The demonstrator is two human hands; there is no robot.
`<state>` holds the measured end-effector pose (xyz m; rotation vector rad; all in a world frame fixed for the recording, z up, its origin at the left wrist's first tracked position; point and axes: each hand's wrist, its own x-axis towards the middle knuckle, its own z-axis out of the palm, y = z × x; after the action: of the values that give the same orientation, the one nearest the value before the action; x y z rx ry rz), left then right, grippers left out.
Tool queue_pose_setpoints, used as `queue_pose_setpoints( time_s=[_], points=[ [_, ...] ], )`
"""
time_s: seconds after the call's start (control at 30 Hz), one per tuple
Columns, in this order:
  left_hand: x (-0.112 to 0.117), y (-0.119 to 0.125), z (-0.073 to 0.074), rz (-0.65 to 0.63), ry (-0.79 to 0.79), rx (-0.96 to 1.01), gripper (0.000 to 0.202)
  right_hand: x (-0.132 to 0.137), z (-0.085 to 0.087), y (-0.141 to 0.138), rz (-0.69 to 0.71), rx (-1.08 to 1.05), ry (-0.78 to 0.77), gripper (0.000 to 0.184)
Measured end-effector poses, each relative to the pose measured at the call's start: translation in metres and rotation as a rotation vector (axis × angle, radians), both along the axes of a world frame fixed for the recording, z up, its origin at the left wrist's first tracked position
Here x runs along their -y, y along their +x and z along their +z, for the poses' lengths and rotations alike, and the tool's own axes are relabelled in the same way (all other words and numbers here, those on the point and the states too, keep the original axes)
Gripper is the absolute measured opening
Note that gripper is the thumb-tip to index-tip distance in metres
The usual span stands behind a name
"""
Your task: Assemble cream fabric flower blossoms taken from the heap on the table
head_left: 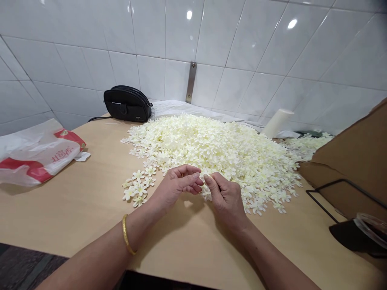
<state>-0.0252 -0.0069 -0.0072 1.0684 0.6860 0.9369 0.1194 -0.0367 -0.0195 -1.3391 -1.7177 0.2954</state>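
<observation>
My left hand (183, 181) and my right hand (226, 197) meet fingertip to fingertip just in front of a large heap of cream-white artificial flowers (205, 145). The right thumb presses on its curled forefinger, closed on what looks like one pale artificial flower, mostly hidden by the fingers. On the left, thumb and forefinger are pinched close to the same spot; what lies between them is too small to make out. A small group of loose artificial flowers (139, 187) lies on the table left of my left hand.
Behind the heap stand a black bag (127, 104) and a white cylinder (276, 123), near the tiled wall. A red-and-white plastic bag (39, 155) lies at the left. To the right are a cardboard box (353, 157), a black wire frame (323, 205) and a dark cup (353, 237).
</observation>
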Motion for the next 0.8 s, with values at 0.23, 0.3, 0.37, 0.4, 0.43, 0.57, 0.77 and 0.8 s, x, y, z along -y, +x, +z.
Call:
queue_pose_setpoints(
  time_s=[0.23, 0.3, 0.37, 0.4, 0.43, 0.57, 0.77, 0.8],
  points=[
    [0.005, 0.005, 0.002, 0.017, 0.142, -0.088, 0.016, -0.001, 0.004, -0.003, 0.162, -0.162, -0.185, 0.039],
    [0.006, 0.006, 0.003, 0.026, 0.154, -0.093, 0.012, 0.000, 0.005, -0.004, 0.197, -0.237, -0.243, 0.041],
    [0.006, 0.006, 0.004, 0.032, 0.137, -0.102, 0.010, 0.000, 0.005, -0.003, 0.226, -0.303, -0.318, 0.043],
    [0.006, 0.006, 0.004, 0.034, 0.122, -0.108, 0.009, -0.001, 0.006, -0.002, 0.241, -0.333, -0.351, 0.044],
    [0.005, 0.005, 0.003, 0.037, 0.105, -0.111, 0.010, -0.001, 0.006, -0.001, 0.257, -0.359, -0.375, 0.045],
    [0.001, 0.004, -0.001, 0.057, 0.026, -0.031, 0.012, -0.001, 0.009, 0.000, 0.262, -0.380, -0.371, 0.037],
    [-0.003, 0.003, -0.007, 0.058, -0.058, 0.102, 0.016, -0.001, 0.012, -0.002, 0.229, -0.313, -0.277, 0.019],
    [-0.003, 0.003, -0.006, 0.051, -0.075, 0.111, 0.018, -0.001, 0.012, -0.002, 0.245, -0.304, -0.271, 0.019]
  ],
)
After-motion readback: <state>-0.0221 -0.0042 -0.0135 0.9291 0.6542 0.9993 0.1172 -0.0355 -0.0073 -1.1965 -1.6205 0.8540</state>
